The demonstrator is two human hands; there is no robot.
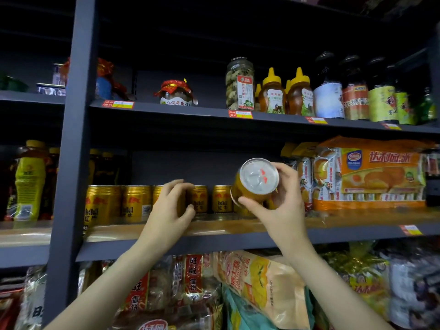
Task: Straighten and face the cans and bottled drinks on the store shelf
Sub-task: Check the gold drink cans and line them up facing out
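- Gold cans [133, 203] stand upright in a row on the middle shelf [214, 231], their red-bull labels mostly facing out, from the dark upright post [71, 139] on the left across to the middle.
- One tipped can [256, 182] is off the shelf, held in the air just right of the row, its silver end turned toward the camera and its gold body pointing back toward the shelf.
- The right hand [281, 206] grips that tipped can, thumb curled under its near rim and fingers wrapped over the far side.
- The left hand [170, 206] reaches into the row with fingers curled round a standing can [181, 203]; the thumb lies low on its right side, and most of this can is hidden behind the hand.
- Two more cans [221, 198] stand between the hands, set a little farther back.
- Right of the held can lies a big orange pack of cakes [371, 177] on the same shelf.
- Left of the post stand yellow-labelled bottles [29, 182].
- On the shelf above are honey bottles [285, 94], a tall jar [240, 84] and dark bottles [357, 91].
- Below, snack bags [259, 284] fill the lower shelf.
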